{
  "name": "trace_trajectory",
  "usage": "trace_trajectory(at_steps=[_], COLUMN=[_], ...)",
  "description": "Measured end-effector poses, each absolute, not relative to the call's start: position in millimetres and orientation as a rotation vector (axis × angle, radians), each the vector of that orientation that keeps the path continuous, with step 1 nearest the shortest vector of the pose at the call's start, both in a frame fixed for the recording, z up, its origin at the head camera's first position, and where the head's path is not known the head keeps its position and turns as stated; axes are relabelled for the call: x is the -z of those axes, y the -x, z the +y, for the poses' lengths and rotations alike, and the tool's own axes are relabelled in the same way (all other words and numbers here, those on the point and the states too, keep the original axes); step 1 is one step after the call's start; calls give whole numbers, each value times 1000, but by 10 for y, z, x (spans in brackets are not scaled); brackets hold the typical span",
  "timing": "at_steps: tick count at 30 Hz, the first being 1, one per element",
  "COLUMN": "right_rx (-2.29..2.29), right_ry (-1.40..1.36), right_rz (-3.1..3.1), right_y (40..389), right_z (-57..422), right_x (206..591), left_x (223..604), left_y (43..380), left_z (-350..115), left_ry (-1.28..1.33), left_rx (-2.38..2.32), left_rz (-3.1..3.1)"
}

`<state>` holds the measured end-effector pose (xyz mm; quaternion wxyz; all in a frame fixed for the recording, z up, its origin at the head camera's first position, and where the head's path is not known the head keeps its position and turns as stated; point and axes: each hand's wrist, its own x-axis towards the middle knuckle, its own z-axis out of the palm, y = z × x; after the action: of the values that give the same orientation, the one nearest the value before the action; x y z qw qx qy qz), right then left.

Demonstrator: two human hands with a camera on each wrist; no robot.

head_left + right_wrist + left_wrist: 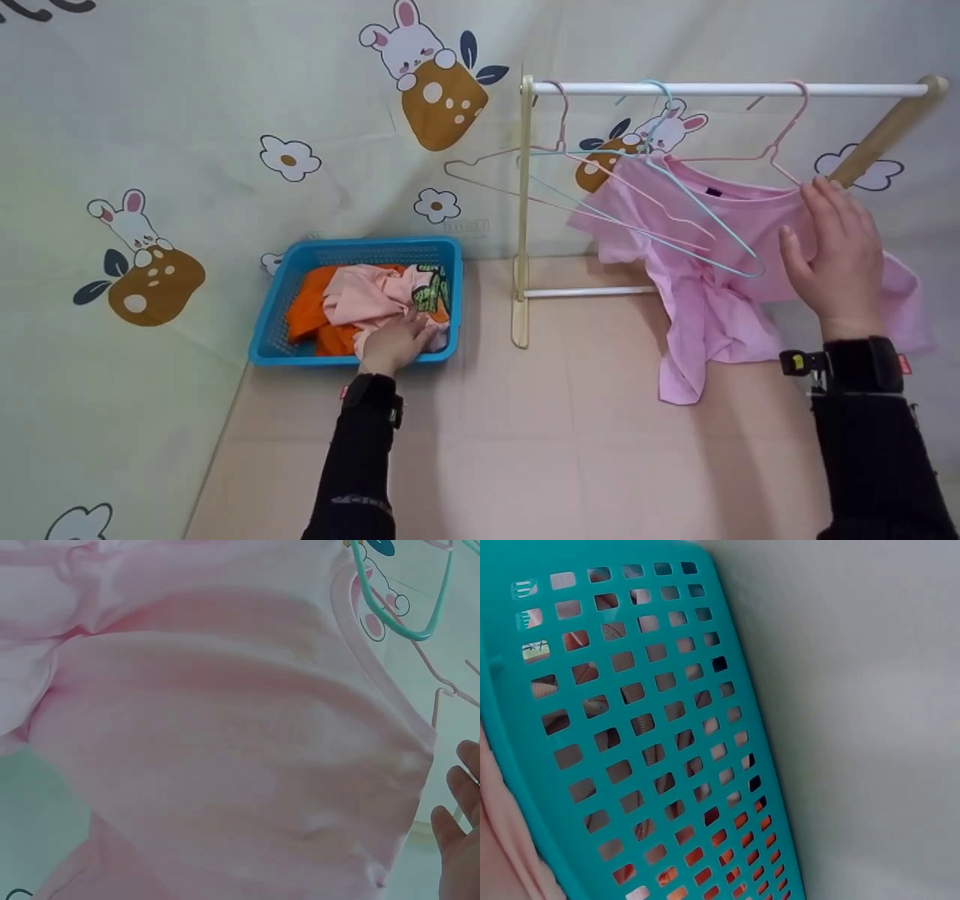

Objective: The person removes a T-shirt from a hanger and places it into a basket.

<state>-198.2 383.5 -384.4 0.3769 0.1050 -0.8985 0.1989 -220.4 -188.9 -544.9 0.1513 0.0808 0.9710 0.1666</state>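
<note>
A pink T-shirt (712, 300) hangs by a pink hanger (787, 135) on the rack's white bar. My right hand (844, 251) is at its right shoulder, fingers extended. In the right wrist view, that hand (461, 825) appears at the right edge beside the shirt's neckline (375, 675). At the left, my left hand (396, 341) reaches over the near rim of a blue basket (262, 330) and rests on a crumpled peach garment (367, 289) with a green print. An orange garment (311, 300) lies under it. Perforated basket wall (652, 727) fills much of the left wrist view.
A wooden clothes rack (523, 225) with a white top bar (727, 90) stands at the right. One more pink hanger (487, 191) and a turquoise hanger (720, 217) hang in front of the shirt. Behind is a rabbit-patterned wall covering (322, 82).
</note>
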Motion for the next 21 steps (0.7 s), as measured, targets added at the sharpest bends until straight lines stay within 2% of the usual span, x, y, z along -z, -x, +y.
trace_trajectory(at_steps=[13, 21], right_rx=[-563, -580], right_ry=[-108, -63], right_rz=[-2387, -2470], right_y=[2156, 2242], right_z=[3782, 3726], right_x=[3698, 3618], left_x=[5539, 5586], left_y=[2178, 2039], left_z=[-1813, -1762], left_ry=[-194, -134], left_rx=[-488, -556], left_rz=[3031, 3197])
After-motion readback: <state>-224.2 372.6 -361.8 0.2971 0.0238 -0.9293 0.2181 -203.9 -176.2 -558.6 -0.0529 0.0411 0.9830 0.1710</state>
